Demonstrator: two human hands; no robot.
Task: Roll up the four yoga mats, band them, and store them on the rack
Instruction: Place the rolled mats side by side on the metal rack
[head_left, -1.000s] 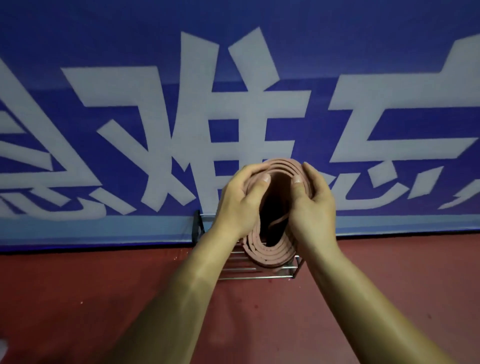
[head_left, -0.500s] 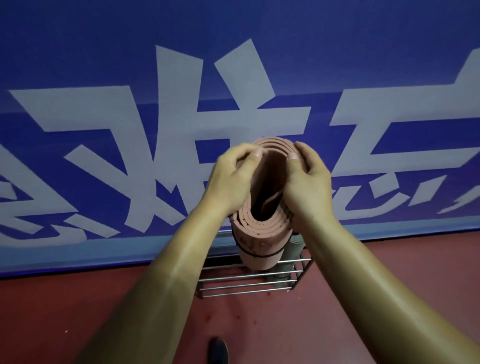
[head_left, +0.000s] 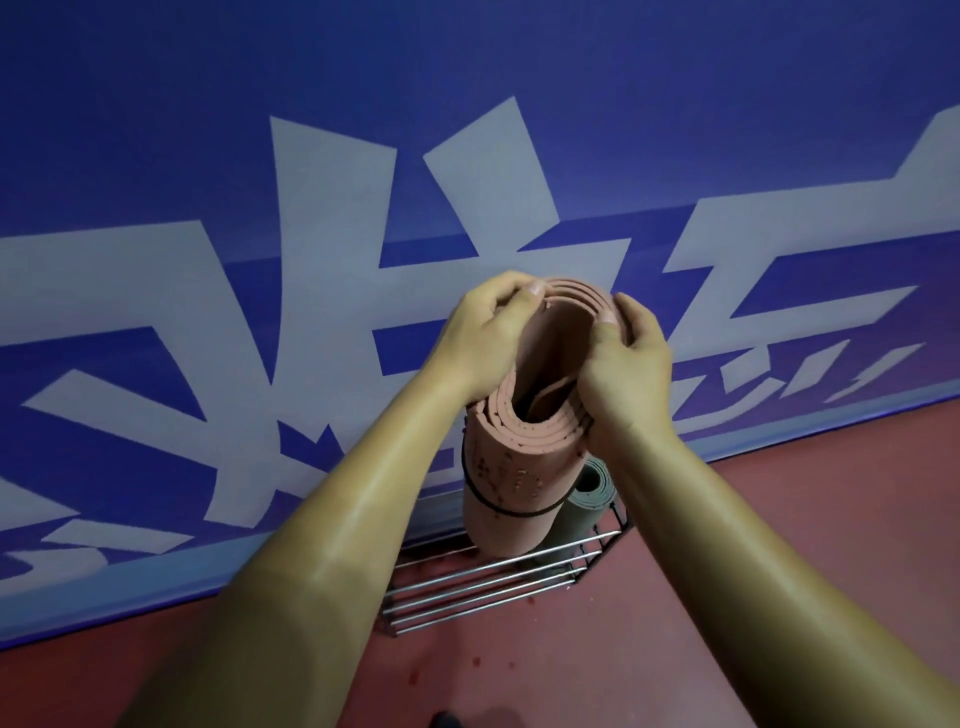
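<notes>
Pink mat (head_left: 519, 467), banded, stood upright at the rack's (head_left: 483, 592) right end, just beside the grey mat (head_left: 589, 493). My left grip (head_left: 483, 338) and right grip (head_left: 623, 364) pinched its top rim. Storing step, I judged: next, seat it, then release.

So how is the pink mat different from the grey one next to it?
The left hand and right hand grip the pink mat at its top; no hand touches the grey mat. The pink mat is rolled loosely, with a wide hollow; the grey mat is tight. A black band circles the pink mat; none shows on the grey mat's visible part. Both stand rolled up at the wire rack.
</notes>
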